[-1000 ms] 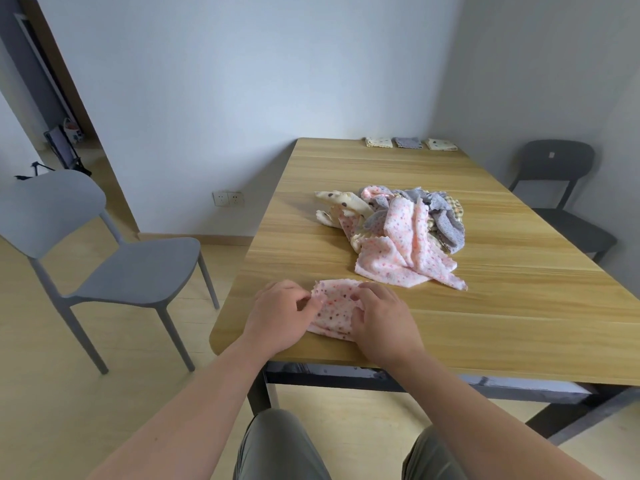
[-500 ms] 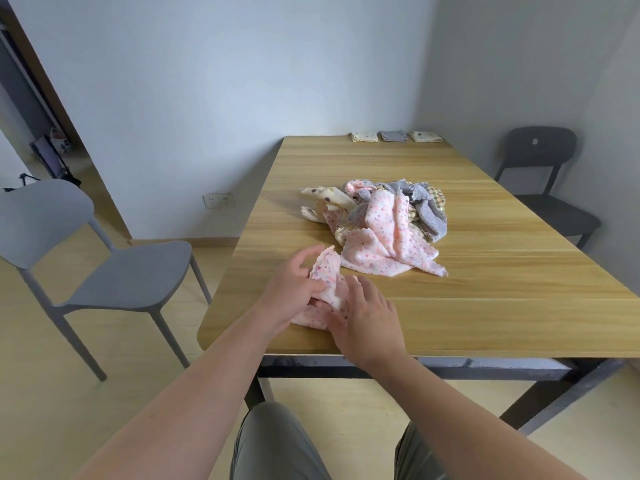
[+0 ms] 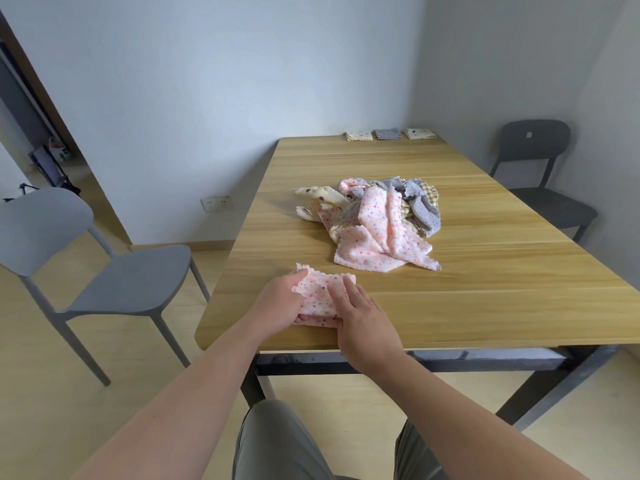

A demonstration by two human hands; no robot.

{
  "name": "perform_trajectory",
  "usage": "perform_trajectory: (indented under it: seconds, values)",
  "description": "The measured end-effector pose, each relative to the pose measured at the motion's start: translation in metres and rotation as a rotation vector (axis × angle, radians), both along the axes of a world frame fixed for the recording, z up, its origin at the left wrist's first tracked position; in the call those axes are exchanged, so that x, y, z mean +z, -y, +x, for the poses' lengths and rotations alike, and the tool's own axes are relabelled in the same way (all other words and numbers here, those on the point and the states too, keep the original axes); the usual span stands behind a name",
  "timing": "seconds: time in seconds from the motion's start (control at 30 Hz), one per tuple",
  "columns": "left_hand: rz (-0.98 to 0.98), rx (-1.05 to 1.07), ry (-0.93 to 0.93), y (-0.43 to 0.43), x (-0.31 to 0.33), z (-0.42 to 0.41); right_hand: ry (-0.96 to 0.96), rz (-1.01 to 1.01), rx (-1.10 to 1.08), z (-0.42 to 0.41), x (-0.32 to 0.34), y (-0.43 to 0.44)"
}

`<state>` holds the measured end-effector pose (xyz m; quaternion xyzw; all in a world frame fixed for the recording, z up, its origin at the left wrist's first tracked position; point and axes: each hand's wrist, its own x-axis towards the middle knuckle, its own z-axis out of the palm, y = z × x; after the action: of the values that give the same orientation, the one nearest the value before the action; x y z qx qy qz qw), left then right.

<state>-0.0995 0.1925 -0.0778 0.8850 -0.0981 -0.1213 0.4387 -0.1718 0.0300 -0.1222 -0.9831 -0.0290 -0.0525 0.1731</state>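
A small pink dotted cloth (image 3: 320,296) lies folded near the front left edge of the wooden table (image 3: 485,299). My left hand (image 3: 278,306) grips its left side, thumb on top at the far corner and fingers tucked under the near edge. My right hand (image 3: 362,313) lies flat on the cloth's right part, fingers straight. Behind it, mid-table, sits a loose pile of cloths (image 3: 377,220) in pink, cream, grey and checked patterns.
Three folded cloths (image 3: 389,134) lie in a row at the table's far edge. A light grey chair (image 3: 104,271) stands left of the table, a dark grey chair (image 3: 540,174) at the right by the wall. My knees are under the front edge.
The left hand lifted the cloth's left part and has laid it down flat again. The right hand stayed pressed on the cloth. The camera view shifted slightly.
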Motion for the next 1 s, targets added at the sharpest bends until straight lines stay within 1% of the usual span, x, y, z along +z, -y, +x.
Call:
perform_trajectory:
  seconds: [0.23, 0.37, 0.53, 0.6, 0.7, 0.87, 0.93, 1.0]
  values:
    - [0.145, -0.029, 0.11, 0.001, -0.008, -0.003, -0.048, 0.0, -0.019, 0.001, 0.001, -0.004]
    - [0.178, -0.038, 0.098, 0.001, -0.005, -0.005, -0.057, -0.03, -0.009, 0.0, 0.002, -0.003]
    - [0.201, -0.038, 0.058, 0.002, -0.006, -0.001, -0.121, -0.072, 0.017, 0.0, 0.004, 0.002]
    - [0.259, -0.085, 0.107, 0.003, -0.004, -0.003, -0.15, -0.08, 0.031, 0.0, 0.006, 0.005]
    - [0.403, -0.138, 0.193, 0.004, -0.002, -0.005, -0.169, -0.092, 0.056, -0.001, 0.01, 0.009]
    - [0.658, -0.107, 0.276, 0.001, -0.012, -0.01, -0.228, -0.126, 0.086, -0.005, 0.013, 0.009]
    - [0.685, -0.066, 0.359, -0.001, -0.014, -0.01, -0.193, -0.071, 0.06, -0.004, 0.018, 0.009]
    - [0.64, -0.086, 0.461, -0.003, -0.017, -0.01, -0.094, -0.014, -0.003, 0.002, 0.023, 0.01]
